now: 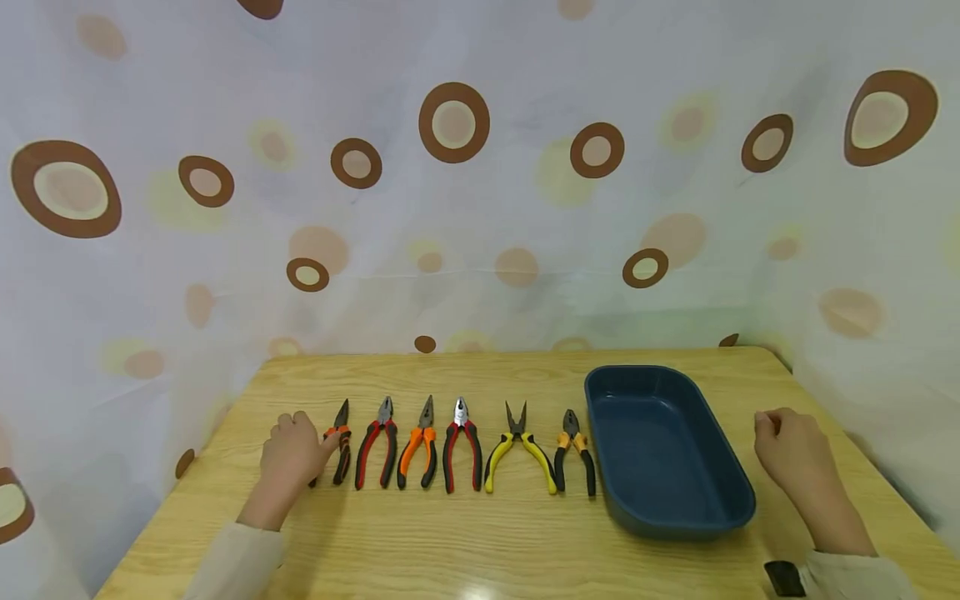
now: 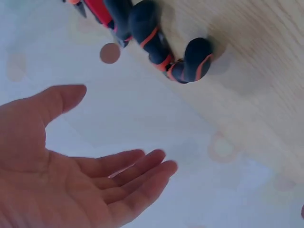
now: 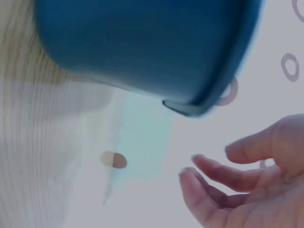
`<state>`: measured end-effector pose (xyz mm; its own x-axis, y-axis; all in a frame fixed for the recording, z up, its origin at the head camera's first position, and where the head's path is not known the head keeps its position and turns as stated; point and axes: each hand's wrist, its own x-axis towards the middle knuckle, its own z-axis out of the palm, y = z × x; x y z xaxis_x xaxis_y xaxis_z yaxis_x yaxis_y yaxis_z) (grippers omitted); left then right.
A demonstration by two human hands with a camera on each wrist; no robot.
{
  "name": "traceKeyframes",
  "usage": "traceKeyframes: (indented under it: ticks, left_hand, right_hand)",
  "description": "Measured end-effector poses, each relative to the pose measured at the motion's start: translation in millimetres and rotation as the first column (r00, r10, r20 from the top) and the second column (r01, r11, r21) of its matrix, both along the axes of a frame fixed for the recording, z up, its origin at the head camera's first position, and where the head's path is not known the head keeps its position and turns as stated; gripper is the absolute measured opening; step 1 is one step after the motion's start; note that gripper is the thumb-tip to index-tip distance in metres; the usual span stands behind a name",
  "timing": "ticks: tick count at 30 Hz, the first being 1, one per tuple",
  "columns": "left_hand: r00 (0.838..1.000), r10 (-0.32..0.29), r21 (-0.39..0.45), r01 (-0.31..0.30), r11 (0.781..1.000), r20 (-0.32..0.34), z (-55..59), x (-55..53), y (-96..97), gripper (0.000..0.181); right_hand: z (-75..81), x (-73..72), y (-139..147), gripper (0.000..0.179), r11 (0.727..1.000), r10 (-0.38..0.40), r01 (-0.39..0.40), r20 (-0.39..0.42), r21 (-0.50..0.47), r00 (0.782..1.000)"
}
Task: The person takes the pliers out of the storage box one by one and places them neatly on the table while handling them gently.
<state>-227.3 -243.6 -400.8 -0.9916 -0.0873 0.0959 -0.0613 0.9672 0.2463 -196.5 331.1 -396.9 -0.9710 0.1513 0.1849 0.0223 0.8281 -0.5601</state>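
Note:
Several pliers lie in a row across the table. My left hand (image 1: 292, 450) hovers by the leftmost pair, pliers with dark-and-orange handles (image 1: 342, 446). In the left wrist view the thumb and fingers (image 2: 137, 185) are spread apart with nothing between them, and the handles (image 2: 197, 59) lie beyond. To the right follow red-and-black pliers (image 1: 363, 458), orange-and-black pliers (image 1: 409, 457), a second red-and-black pair (image 1: 450, 458), yellow-handled pliers (image 1: 498, 460) and yellow-and-black pliers (image 1: 588, 471). My right hand (image 1: 798, 450), loosely curled and holding nothing, is right of the blue basin (image 1: 667, 450).
The basin's outer wall (image 3: 142, 47) fills the top of the right wrist view. Under everything is a light wooden table (image 1: 450, 550). A white cloth (image 1: 510, 208) patterned with brown circles hangs behind and on both sides. A dark band (image 1: 784, 577) sits at the right sleeve.

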Motion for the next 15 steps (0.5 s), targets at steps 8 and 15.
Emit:
traceKeyframes:
  ticks: [8,15]
  left_hand:
    - [0.974,0.016,0.027,-0.01,1.0,-0.224,5.9,27.4,14.8,0.062]
    - [0.935,-0.042,0.026,0.055,0.998,-0.353,3.9,36.8,58.9,0.062]
  right_hand:
    - [10.3,3.7,-43.8,0.044,0.995,0.01,-0.038,-0.278,-0.096,0.961]
    - [28.8,10.2,-92.8,0.045,0.988,0.14,-0.154,-0.452,0.005,0.881]
